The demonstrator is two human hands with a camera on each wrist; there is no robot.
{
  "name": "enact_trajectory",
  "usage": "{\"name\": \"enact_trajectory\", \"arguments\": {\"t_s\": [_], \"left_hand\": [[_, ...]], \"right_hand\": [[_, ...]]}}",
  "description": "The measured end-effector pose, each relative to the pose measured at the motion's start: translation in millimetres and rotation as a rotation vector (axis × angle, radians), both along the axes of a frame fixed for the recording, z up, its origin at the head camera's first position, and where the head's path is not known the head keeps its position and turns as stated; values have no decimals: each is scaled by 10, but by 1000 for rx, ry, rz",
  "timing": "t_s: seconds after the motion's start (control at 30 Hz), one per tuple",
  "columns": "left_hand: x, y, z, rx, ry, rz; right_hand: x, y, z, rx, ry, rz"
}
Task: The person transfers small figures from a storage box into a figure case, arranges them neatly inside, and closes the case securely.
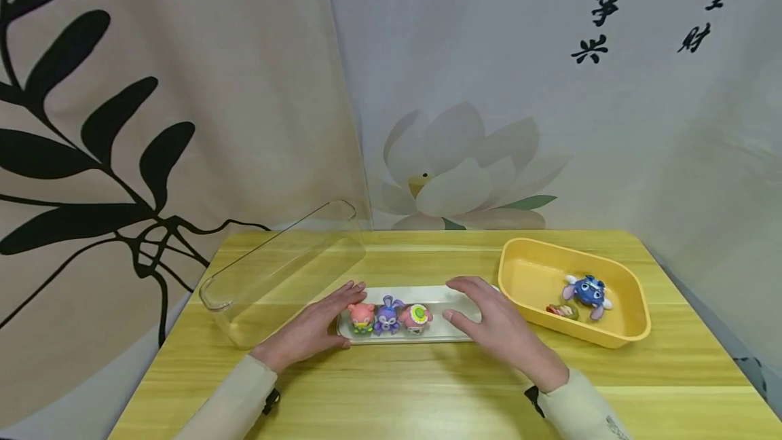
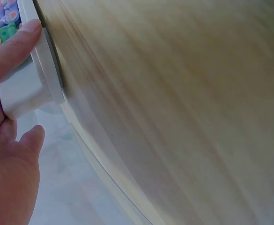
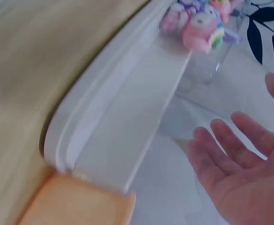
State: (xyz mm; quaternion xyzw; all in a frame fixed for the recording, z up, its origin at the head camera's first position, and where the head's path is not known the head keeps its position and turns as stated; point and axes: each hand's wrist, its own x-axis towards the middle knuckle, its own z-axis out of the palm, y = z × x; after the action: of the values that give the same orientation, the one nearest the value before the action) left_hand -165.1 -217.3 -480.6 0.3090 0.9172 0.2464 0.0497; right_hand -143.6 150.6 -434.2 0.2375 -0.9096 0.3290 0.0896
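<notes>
Under the white tray (image 1: 436, 339) spreads my wooden table (image 1: 391, 399), with plain wood running in front of the tray as room for sliding and a narrower strip behind it up to the back edge. To the tray's left and rear, the clear rectangular box (image 1: 287, 277) slants alongside my left hand. Just off the tray's right end is the yellow tray (image 1: 531, 277), its rounded rim close to my right hand. My left hand (image 1: 308, 331) clasps the white tray's left end, fingers by the far corner and thumb by the near one. My right hand (image 1: 504, 331) hovers over the tray's right portion, thumb and fingers apart, holding nothing. Inside the white tray, at its left part, stand the pink flower-centred figurine (image 1: 415, 318), purple rabbit figurine (image 1: 387, 318) and pink-and-green figurine (image 1: 362, 318). Right of the white tray, a blue big-eared figurine (image 1: 588, 292) and a smaller greenish figurine (image 1: 567, 311) lie in the yellow tray.
</notes>
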Motion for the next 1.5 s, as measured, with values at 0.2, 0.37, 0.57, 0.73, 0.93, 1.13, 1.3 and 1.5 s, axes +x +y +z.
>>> {"name": "enact_trajectory", "arguments": {"t_s": [0.2, 0.37, 0.57, 0.73, 0.93, 1.13, 1.3, 1.5], "left_hand": [[11, -8, 1, 1, 1, 7], [13, -6, 3, 6, -4, 9], [17, -2, 20, 11, -3, 6], [21, -1, 28, 3, -4, 11], [25, -2, 13, 0, -16, 17], [25, -5, 3, -2, -15, 17], [19, 2, 19, 5, -11, 9], [12, 17, 42, 4, -7, 8]], "right_hand": [[7, 244, 87, 21, 24, -42], [5, 443, 126, 51, 15, -74], [17, 692, 173, 59, 7, -104], [18, 881, 209, 85, 19, -124], [4, 1107, 195, 109, -11, -147], [-45, 1319, 154, 121, -15, -171], [-96, 1511, 166, 149, -32, -168], [-171, 1723, 172, 190, -50, -167]]}}
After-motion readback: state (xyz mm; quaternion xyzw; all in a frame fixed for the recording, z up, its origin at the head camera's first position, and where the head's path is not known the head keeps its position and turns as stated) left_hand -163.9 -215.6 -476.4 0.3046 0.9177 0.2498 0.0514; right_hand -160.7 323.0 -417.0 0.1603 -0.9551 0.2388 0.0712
